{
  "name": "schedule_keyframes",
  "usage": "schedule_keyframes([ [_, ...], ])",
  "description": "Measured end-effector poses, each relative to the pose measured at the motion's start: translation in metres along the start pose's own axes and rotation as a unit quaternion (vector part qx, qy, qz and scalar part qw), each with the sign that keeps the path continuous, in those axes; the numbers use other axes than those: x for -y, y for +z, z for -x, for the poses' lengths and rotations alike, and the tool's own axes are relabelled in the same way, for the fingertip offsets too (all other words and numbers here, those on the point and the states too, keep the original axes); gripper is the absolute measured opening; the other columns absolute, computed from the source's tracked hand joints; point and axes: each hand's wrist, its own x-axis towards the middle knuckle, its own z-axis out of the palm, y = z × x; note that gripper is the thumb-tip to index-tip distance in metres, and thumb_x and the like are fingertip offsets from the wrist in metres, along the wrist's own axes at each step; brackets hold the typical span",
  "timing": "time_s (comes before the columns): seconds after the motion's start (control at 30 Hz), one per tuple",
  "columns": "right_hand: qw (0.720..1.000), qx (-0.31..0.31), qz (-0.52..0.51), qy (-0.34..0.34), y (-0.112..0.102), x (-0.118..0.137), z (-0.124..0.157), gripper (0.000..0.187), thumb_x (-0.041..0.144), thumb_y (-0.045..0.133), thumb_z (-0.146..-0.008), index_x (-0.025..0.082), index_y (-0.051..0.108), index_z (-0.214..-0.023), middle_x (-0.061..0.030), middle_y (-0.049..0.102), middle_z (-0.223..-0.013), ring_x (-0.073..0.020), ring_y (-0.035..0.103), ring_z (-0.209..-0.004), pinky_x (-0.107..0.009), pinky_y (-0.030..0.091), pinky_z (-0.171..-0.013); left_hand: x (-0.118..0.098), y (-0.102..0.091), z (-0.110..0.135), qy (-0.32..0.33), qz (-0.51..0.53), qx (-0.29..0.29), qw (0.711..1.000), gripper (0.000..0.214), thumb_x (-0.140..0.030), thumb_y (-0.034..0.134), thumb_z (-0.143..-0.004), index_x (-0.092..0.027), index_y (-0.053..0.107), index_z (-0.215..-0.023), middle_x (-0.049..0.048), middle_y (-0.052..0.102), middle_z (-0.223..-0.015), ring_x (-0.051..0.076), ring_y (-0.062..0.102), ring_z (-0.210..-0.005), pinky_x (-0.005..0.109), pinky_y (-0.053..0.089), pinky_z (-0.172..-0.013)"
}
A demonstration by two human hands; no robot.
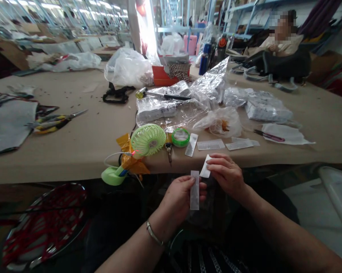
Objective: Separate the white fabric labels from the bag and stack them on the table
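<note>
Room: workshop hall with blue shelving at the back and long work tables; a second person [281,36] sits at the far right, face obscured.

Surface [82,140]: wide, tan-covered, its near edge just above the hands. On it, largest first: grey fabric [8,127] at left, cut off by the frame; white bag [128,68]; crumpled clear bags [205,91]; packet [266,110]; green fan [148,140] at the near edge, stand hanging over it; scissors [59,121]; green tape roll [180,137]; loose white labels [210,144].

Hard to make out: a red-wound ring [42,223] below the surface, dim and partly cut off. Print on the bags and labels is too small to read.

Left hand [179,197]: fingers closed on a long white strip [194,190], held upright below the surface edge.

Right hand [226,172]: fingers pinched on a small white tab [205,168], just beside the strip's top, apart from it.
</note>
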Motion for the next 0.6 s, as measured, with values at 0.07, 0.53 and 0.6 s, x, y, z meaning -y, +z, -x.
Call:
schedule_keyframes([
  [0.07, 0.998, 0.021, -0.05, -0.039, 0.004, 0.013, 0.004, 0.015, 0.012, 0.057, -0.081, 0.023, 0.064, -0.089, -0.0035, 0.066, -0.096, -0.0205, 0.053, -0.107, -0.039, 0.046, -0.088, -0.002, 0.004, -0.002, 0.009, 0.024, 0.032, 0.999, 0.01, -0.013, 0.056, -0.075, -0.008, 0.062, -0.081, 0.0066, 0.064, -0.065, 0.013, 0.059, -0.052, 0.027, 0.048, -0.054],
  [0.53, 0.987, 0.103, -0.073, -0.1, 0.009, 0.023, 0.007, 0.011, 0.014, 0.055, -0.082, 0.022, 0.063, -0.084, 0.0, 0.067, -0.092, -0.0207, 0.053, -0.104, -0.039, 0.045, -0.089, 0.006, 0.006, -0.005, 0.037, 0.097, 0.046, 0.994, 0.018, -0.018, 0.074, -0.06, -0.008, 0.065, -0.072, 0.0043, 0.064, -0.063, 0.01, 0.056, -0.053, 0.02, 0.042, -0.052],
  [0.6, 0.987, 0.107, -0.07, -0.1, 0.006, 0.027, 0.006, 0.013, 0.013, 0.054, -0.083, 0.022, 0.063, -0.085, 0.0005, 0.067, -0.09, -0.0208, 0.053, -0.104, -0.038, 0.046, -0.089, 0.007, 0.007, -0.005, 0.035, 0.1, 0.046, 0.993, 0.019, -0.018, 0.075, -0.059, -0.009, 0.064, -0.071, 0.0026, 0.063, -0.06, 0.009, 0.055, -0.051, 0.018, 0.041, -0.05],
])
